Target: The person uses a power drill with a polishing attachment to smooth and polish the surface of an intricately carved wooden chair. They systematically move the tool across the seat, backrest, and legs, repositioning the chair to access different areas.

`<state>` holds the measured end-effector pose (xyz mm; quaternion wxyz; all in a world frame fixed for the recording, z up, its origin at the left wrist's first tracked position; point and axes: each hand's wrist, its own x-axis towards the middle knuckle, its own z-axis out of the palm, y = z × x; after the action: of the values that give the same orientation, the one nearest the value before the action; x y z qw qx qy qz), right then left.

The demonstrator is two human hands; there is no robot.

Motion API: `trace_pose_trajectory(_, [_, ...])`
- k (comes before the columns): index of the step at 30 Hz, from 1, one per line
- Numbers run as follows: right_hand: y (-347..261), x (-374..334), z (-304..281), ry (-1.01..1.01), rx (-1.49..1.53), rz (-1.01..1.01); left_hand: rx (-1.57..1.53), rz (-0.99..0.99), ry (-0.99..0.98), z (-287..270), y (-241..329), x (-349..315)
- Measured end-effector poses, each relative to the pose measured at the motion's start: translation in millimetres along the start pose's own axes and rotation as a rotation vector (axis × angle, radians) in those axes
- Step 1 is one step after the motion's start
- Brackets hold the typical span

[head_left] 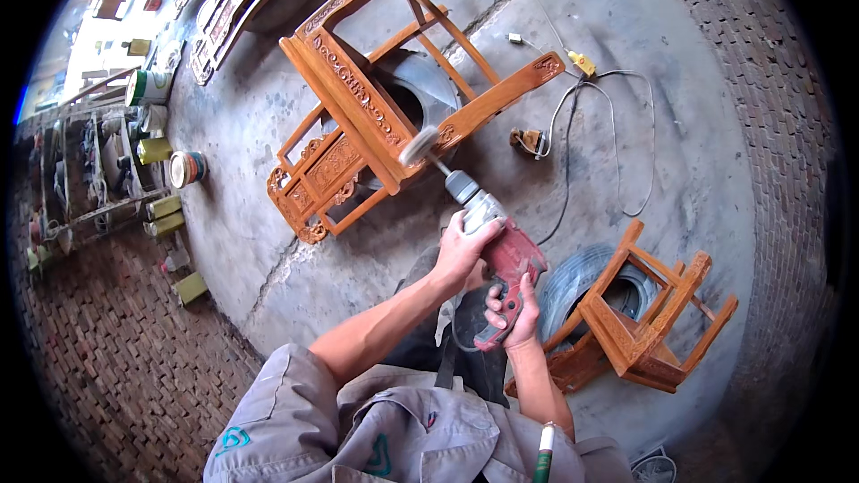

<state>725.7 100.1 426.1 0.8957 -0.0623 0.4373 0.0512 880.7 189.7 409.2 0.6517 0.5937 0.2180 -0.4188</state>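
A red power drill (514, 261) is held in both my hands, aimed up and left. Around its grey front body, behind the chuck, wraps my left hand (460, 252). My right hand (516, 311) grips the rear handle. On the end of the shaft, a pale round buffing wheel (419, 146) is at the near carved edge of a wooden chair (353, 94); I cannot tell whether they touch. The brown chair lies tipped over, resting on a black tire (428, 80), with its carved back panel toward the lower left.
A smaller wooden chair (640, 326) leans on another tire (577, 282) at right. Cables run from a yellow socket block (582, 63) across the concrete floor. A small brown device (530, 140) lies near them. Paint buckets (187, 169) and a cluttered rack (98, 170) stand at left.
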Motion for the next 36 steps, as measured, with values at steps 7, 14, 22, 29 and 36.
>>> trace_pose_trajectory(7, [-14.1,5.0,8.0,0.034,0.038,-0.008,0.010,0.006,0.024,19.5,14.0,9.9])
trace_pose_trajectory(14, [-3.2,-7.2,-10.2,0.031,-0.010,0.118,-0.003,-0.012,0.105,1.3,-13.1,-12.9])
trace_pose_trajectory(22, [-49.6,5.8,-4.2,-0.040,0.038,0.053,-0.018,0.024,0.048,51.3,15.2,14.7])
trace_pose_trajectory(29, [-36.2,4.3,-10.9,-0.011,-0.080,0.166,-0.048,0.039,0.201,19.7,-18.7,3.7])
trace_pose_trajectory(36, [-85.1,22.2,5.1,-0.006,-0.130,0.015,-0.075,0.076,0.041,65.9,19.8,32.8])
